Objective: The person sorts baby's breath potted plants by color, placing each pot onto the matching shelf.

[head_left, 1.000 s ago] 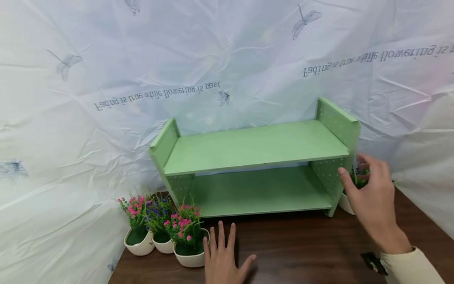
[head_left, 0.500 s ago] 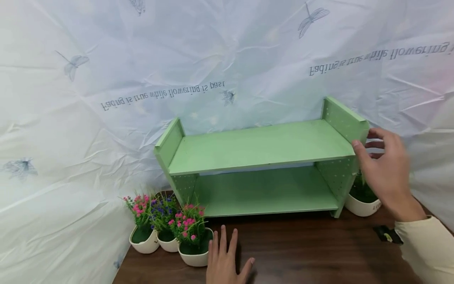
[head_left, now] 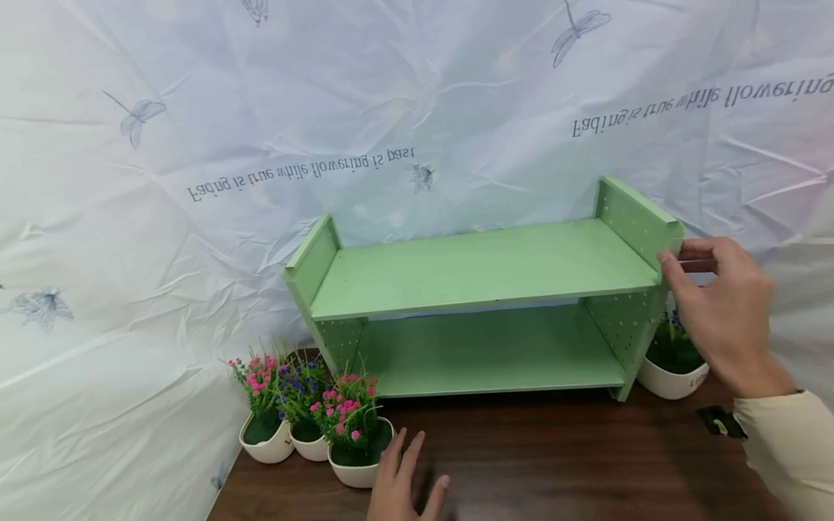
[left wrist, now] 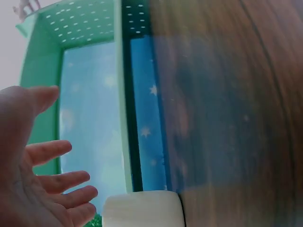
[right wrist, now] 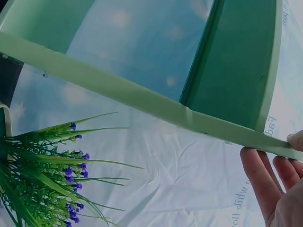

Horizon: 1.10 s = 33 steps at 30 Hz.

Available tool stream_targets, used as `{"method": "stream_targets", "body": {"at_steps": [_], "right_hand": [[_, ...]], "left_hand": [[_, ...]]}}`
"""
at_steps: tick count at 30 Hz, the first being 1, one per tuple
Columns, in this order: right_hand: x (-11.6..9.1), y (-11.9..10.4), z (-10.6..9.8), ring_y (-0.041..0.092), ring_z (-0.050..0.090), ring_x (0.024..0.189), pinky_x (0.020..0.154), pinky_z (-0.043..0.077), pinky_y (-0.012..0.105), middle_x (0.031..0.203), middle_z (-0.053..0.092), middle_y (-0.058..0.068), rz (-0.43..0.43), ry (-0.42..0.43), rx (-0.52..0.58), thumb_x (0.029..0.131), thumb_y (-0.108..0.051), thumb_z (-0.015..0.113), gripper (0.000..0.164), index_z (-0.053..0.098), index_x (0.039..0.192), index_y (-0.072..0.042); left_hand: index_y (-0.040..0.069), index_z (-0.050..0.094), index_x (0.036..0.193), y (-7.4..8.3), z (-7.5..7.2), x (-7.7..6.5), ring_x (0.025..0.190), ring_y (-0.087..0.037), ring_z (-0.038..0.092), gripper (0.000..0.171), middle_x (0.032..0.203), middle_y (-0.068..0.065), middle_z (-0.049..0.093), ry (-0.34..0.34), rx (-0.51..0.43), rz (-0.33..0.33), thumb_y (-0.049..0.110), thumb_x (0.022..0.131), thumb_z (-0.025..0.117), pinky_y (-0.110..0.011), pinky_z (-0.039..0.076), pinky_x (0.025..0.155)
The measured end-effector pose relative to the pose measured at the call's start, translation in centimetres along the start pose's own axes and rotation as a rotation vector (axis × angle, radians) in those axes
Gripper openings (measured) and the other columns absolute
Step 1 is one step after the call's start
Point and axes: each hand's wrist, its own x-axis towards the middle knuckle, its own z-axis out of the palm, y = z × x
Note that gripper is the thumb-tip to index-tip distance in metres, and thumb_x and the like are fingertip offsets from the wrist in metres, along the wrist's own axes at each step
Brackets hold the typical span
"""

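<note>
A light green two-tier shelf (head_left: 482, 268) stands against the cloth backdrop, both boards bare. At the upper part of its right side panel, my right hand (head_left: 730, 311) pinches the edge. The right wrist view shows the thumb on one face of that panel (right wrist: 142, 101) and the fingers (right wrist: 260, 175) against the other. My left hand (head_left: 400, 481) hovers low beside the front white pot of pink flowers (head_left: 355, 474), holding nothing. Its fingers look relaxed and spread in the left wrist view, facing the shelf (left wrist: 124, 118).
Left of the shelf stand another pink-flowered pot (head_left: 267, 443) and a purple-flowered pot (head_left: 309, 447). A white pot with purple flowers (head_left: 674, 380) stands close to the right panel. A small black object (head_left: 719, 422) shows at the right cuff. The table (head_left: 521, 456) is dark wood.
My right hand has risen from near the right pot to the shelf's right panel and now grips it. My left hand has drawn back slightly, its fingers less spread. The view has shifted a little.
</note>
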Motion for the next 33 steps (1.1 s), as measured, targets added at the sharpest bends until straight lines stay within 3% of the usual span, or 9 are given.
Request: {"method": "stream_targets", "body": {"at_steps": [5, 7, 13, 16, 18, 23, 30, 33], "right_hand": [[0.2, -0.3, 0.1, -0.027, 0.047, 0.087, 0.084, 0.031, 0.006, 0.100, 0.050, -0.045, -0.011, 0.019, 0.011, 0.091, -0.003, 0.079, 0.026, 0.070, 0.111, 0.013], [0.2, -0.4, 0.1, -0.028, 0.046, 0.085, 0.085, 0.030, 0.007, 0.098, 0.049, -0.047, -0.008, 0.024, 0.006, 0.091, -0.004, 0.078, 0.026, 0.070, 0.110, 0.012], [0.2, -0.3, 0.0, -0.028, 0.046, 0.081, 0.083, 0.031, 0.006, 0.095, 0.049, -0.047, 0.006, 0.024, 0.002, 0.091, -0.004, 0.077, 0.025, 0.071, 0.108, 0.013], [0.1, -0.3, 0.0, -0.028, 0.045, 0.080, 0.083, 0.031, 0.006, 0.094, 0.048, -0.047, 0.010, 0.023, 0.003, 0.091, -0.003, 0.077, 0.024, 0.071, 0.108, 0.013], [0.1, -0.3, 0.0, -0.028, 0.045, 0.080, 0.083, 0.031, 0.006, 0.094, 0.048, -0.048, 0.010, 0.026, 0.003, 0.091, -0.004, 0.077, 0.024, 0.071, 0.108, 0.013], [0.2, -0.3, 0.1, -0.029, 0.045, 0.080, 0.083, 0.031, 0.005, 0.094, 0.049, -0.047, -0.001, 0.038, 0.008, 0.091, -0.005, 0.076, 0.025, 0.071, 0.107, 0.013], [0.3, -0.4, 0.1, -0.028, 0.046, 0.079, 0.081, 0.032, 0.005, 0.094, 0.049, -0.046, 0.015, 0.030, 0.024, 0.090, -0.003, 0.076, 0.024, 0.070, 0.107, 0.013], [0.3, -0.5, 0.1, -0.028, 0.046, 0.079, 0.081, 0.032, 0.005, 0.094, 0.049, -0.047, 0.013, 0.019, 0.022, 0.091, -0.004, 0.075, 0.023, 0.070, 0.107, 0.013]], "left_hand": [[0.016, 0.072, 0.132, 0.7, -2.0, -0.3, 0.116, -0.033, 0.066, 0.049, 0.129, -0.009, 0.067, 0.083, -0.088, -0.221, 0.034, 0.089, 0.086, -0.057, 0.057, 0.090], [0.013, 0.071, 0.132, 0.7, -2.6, -0.3, 0.113, -0.029, 0.066, 0.051, 0.123, -0.008, 0.066, 0.153, -0.103, -0.286, 0.028, 0.086, 0.089, -0.055, 0.055, 0.090], [-0.003, 0.047, 0.150, 0.3, -2.9, 0.1, 0.118, -0.040, 0.056, 0.082, 0.123, -0.021, 0.056, 0.392, -0.234, -0.541, 0.015, 0.082, 0.090, -0.059, 0.045, 0.096], [-0.006, 0.036, 0.155, -0.2, -2.5, 0.4, 0.124, -0.047, 0.048, 0.098, 0.132, -0.028, 0.048, 0.452, -0.237, -0.624, 0.020, 0.079, 0.091, -0.064, 0.040, 0.100], [-0.007, 0.029, 0.158, -0.6, -2.2, 0.6, 0.129, -0.051, 0.042, 0.107, 0.139, -0.033, 0.042, 0.442, -0.222, -0.665, 0.026, 0.077, 0.092, -0.069, 0.036, 0.103], [-0.007, 0.019, 0.161, -1.7, -1.5, 1.4, 0.137, -0.059, 0.030, 0.119, 0.150, -0.037, 0.029, 0.341, -0.211, -0.754, 0.034, 0.077, 0.093, -0.074, 0.032, 0.106], [-0.010, 0.026, 0.155, -2.9, -0.7, 2.2, 0.133, -0.059, 0.031, 0.118, 0.147, -0.038, 0.031, 0.257, -0.162, -0.773, 0.035, 0.070, 0.095, -0.073, 0.036, 0.103], [-0.011, 0.027, 0.154, -3.2, -0.8, 2.3, 0.132, -0.059, 0.034, 0.120, 0.145, -0.038, 0.033, 0.262, -0.138, -0.774, 0.036, 0.068, 0.097, -0.073, 0.036, 0.104]]}}
